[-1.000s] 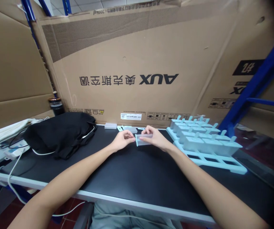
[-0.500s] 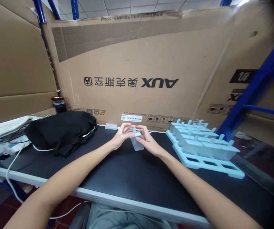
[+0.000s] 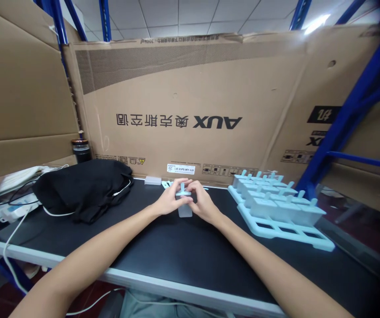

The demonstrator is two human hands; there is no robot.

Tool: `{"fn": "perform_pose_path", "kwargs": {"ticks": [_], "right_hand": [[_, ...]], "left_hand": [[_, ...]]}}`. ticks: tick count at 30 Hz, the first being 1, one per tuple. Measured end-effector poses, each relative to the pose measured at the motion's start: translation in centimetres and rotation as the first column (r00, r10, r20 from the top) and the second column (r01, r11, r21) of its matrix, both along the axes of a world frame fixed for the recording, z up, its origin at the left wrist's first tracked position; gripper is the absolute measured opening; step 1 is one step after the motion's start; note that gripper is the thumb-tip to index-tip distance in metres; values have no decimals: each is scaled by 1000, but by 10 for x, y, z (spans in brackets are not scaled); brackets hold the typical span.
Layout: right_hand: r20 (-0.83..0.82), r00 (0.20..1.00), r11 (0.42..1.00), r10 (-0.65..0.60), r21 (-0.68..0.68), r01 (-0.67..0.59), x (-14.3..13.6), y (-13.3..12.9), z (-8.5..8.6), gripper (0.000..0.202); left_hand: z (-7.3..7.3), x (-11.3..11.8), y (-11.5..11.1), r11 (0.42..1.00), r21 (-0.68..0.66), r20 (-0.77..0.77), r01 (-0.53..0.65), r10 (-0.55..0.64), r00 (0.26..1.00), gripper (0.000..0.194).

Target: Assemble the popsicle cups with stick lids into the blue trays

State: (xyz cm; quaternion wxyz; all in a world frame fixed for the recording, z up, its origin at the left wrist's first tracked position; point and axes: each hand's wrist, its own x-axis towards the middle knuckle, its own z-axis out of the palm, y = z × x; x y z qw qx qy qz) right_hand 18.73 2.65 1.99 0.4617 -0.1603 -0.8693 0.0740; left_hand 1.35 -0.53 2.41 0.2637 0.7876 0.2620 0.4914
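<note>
Mould (image 3: 185, 212) is plastic w/ smooth finish — panel (image 3: 176, 79), matt cardbd.

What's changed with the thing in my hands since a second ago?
The small translucent plastic mould has turned from sideways, its flat light-blue lid facing left, to upright, with the lid on top. Your left hand and right hand are both still at it. The light-blue plastic rack of moulds and black cloth bundle stayed put.
</note>
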Motion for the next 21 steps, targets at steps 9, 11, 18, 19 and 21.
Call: {"fn": "perform_pose_path", "kwargs": {"ticks": [9,11,18,19,21], "right_hand": [[-80,995,982,-53,174,66,0,6,-9,14],[-81,994,981,-67,177,80,2,9,-10,15],[-64,992,979,-109,165,118,4,12,-13,34],[-66,991,977,-117,171,127,4,12,-13,35],[-62,989,974,-131,178,140,4,11,-13,34]], "left_hand": [[-9,-2,7,994,11,-113,-105,105,988,49],[-10,-8,10,994,-35,-240,-101,89,967,48],[-20,-16,18,979,190,-415,-77,151,897,40],[-22,-16,20,972,222,-420,-79,168,892,41],[-25,-15,22,964,254,-422,-83,187,887,44]]}}
